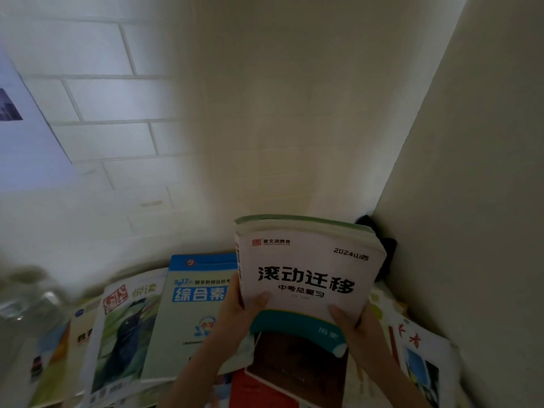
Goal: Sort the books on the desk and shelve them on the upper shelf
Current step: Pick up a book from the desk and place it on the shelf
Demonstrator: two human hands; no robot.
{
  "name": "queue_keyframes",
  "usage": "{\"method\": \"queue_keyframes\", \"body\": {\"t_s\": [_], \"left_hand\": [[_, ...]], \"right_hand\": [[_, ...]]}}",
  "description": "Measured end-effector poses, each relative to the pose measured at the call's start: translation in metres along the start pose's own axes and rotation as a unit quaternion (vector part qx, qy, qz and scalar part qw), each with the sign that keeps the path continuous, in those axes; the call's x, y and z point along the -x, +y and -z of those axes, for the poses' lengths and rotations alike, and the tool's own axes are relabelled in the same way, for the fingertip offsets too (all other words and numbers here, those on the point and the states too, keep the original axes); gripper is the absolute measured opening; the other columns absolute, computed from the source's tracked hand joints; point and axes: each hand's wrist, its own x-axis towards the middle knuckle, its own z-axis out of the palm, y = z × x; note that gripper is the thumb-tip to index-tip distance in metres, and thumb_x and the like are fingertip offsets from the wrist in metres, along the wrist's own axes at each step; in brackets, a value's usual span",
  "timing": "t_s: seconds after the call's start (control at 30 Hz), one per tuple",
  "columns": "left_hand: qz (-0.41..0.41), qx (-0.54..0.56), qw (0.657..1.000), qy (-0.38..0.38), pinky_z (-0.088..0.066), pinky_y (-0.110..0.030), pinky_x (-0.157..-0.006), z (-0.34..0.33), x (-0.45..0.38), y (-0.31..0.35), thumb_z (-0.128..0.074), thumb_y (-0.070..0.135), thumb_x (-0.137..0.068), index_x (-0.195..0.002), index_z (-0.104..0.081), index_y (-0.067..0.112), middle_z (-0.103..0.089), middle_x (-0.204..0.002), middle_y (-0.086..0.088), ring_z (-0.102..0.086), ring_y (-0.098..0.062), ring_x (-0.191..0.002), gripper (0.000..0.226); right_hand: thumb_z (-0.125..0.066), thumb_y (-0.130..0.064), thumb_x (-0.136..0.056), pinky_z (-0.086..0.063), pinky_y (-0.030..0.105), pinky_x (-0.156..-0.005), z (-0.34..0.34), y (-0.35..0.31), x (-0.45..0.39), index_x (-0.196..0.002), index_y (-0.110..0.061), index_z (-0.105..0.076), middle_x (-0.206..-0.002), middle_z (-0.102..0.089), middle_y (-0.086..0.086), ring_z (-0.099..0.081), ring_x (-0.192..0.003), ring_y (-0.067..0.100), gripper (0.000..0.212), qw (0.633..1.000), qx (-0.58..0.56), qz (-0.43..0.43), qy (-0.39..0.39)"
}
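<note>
I hold a small stack of books (309, 269) raised above the desk, topped by a white book with black Chinese title and a teal band at its foot. My left hand (241, 307) grips the stack's left edge, thumb on the cover. My right hand (357, 325) grips the lower right corner, thumb on the cover too. Under the stack lie more books on the desk: a blue-and-white exam book (191, 313), a magazine with a dark bird (126, 328), and a dark red book (294, 369). No shelf shows in this view.
A white panel (471, 187) rises close on the right, meeting the tiled wall (117, 128) at a corner where something black (382, 245) is tucked. A white book with red characters (418, 357) lies at the right. A blurred clear object (26, 301) sits at the far left.
</note>
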Motion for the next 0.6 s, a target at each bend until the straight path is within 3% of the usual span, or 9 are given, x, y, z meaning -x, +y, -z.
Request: {"method": "queue_keyframes", "body": {"t_s": [0.1, 0.23, 0.3, 0.37, 0.43, 0.5, 0.6], "left_hand": [[-0.024, -0.041, 0.999, 0.016, -0.055, -0.021, -0.081, -0.002, 0.001, -0.008, -0.074, 0.015, -0.08, -0.13, -0.044, 0.026, -0.061, -0.121, 0.006, -0.06, -0.004, -0.108, 0.059], [-0.051, -0.066, 0.994, 0.065, -0.054, -0.014, -0.075, -0.007, 0.003, -0.004, -0.074, 0.008, -0.079, -0.114, -0.048, 0.037, -0.062, -0.112, 0.014, -0.058, 0.003, -0.102, 0.053], [-0.063, -0.068, 0.993, 0.077, -0.057, -0.022, -0.079, -0.001, 0.01, 0.006, -0.075, 0.007, -0.078, -0.11, -0.049, 0.04, -0.063, -0.109, 0.015, -0.061, 0.005, -0.097, 0.053], [-0.083, -0.055, 0.992, 0.082, -0.059, -0.031, -0.079, 0.012, 0.022, 0.025, -0.077, 0.007, -0.077, -0.112, -0.054, 0.034, -0.067, -0.109, 0.009, -0.065, -0.004, -0.098, 0.05], [-0.111, -0.04, 0.987, 0.112, -0.059, -0.027, -0.075, 0.031, 0.04, 0.05, -0.076, 0.003, -0.076, -0.11, -0.056, 0.028, -0.068, -0.107, 0.007, -0.067, -0.006, -0.096, 0.047], [-0.138, -0.033, 0.976, 0.163, -0.059, -0.026, -0.07, 0.054, 0.062, 0.081, -0.077, 0.002, -0.075, -0.107, -0.058, 0.026, -0.071, -0.101, 0.007, -0.069, -0.007, -0.091, 0.044], [-0.173, -0.025, 0.955, 0.241, -0.06, -0.035, -0.07, 0.1, 0.105, 0.123, -0.081, 0.011, -0.071, -0.108, -0.061, 0.022, -0.073, -0.1, 0.003, -0.071, -0.018, -0.089, 0.043]], "right_hand": [[-0.069, -0.032, -0.082, -0.049, 0.032, -0.098, -0.005, 0.008, 0.001, -0.143, -0.017, -0.037, -0.13, -0.053, -0.006, -0.053, -0.119, 0.015, 0.071, 0.998, 0.056, 0.007, 0.015], [-0.071, -0.048, -0.079, -0.046, 0.044, -0.104, -0.014, 0.008, 0.001, -0.143, -0.018, -0.038, -0.132, -0.054, -0.002, -0.053, -0.122, 0.022, 0.078, 0.997, 0.061, 0.004, 0.056], [-0.073, -0.026, -0.083, -0.05, 0.041, -0.099, -0.015, -0.004, 0.003, -0.136, -0.023, -0.042, -0.125, -0.057, -0.008, -0.055, -0.12, 0.021, 0.061, 0.998, 0.032, 0.023, 0.055], [-0.071, -0.015, -0.085, -0.053, 0.025, -0.086, -0.017, -0.022, 0.005, -0.13, -0.028, -0.041, -0.114, -0.055, -0.019, -0.059, -0.109, 0.01, 0.055, 0.998, 0.015, 0.055, 0.032], [-0.07, -0.008, -0.085, -0.05, 0.008, -0.071, -0.025, -0.051, 0.01, -0.129, -0.025, -0.041, -0.109, -0.054, -0.022, -0.06, -0.095, -0.01, 0.055, 0.997, -0.014, 0.078, -0.008], [-0.068, 0.0, -0.085, -0.05, 0.006, -0.068, -0.042, -0.087, 0.019, -0.125, -0.02, -0.046, -0.108, -0.058, -0.019, -0.061, -0.089, -0.016, 0.05, 0.992, -0.047, 0.109, -0.052], [-0.067, 0.004, -0.084, -0.053, 0.011, -0.065, -0.08, -0.14, 0.038, -0.112, -0.025, -0.055, -0.096, -0.07, -0.013, -0.068, -0.09, -0.003, 0.042, 0.973, -0.091, 0.165, -0.131]]}}
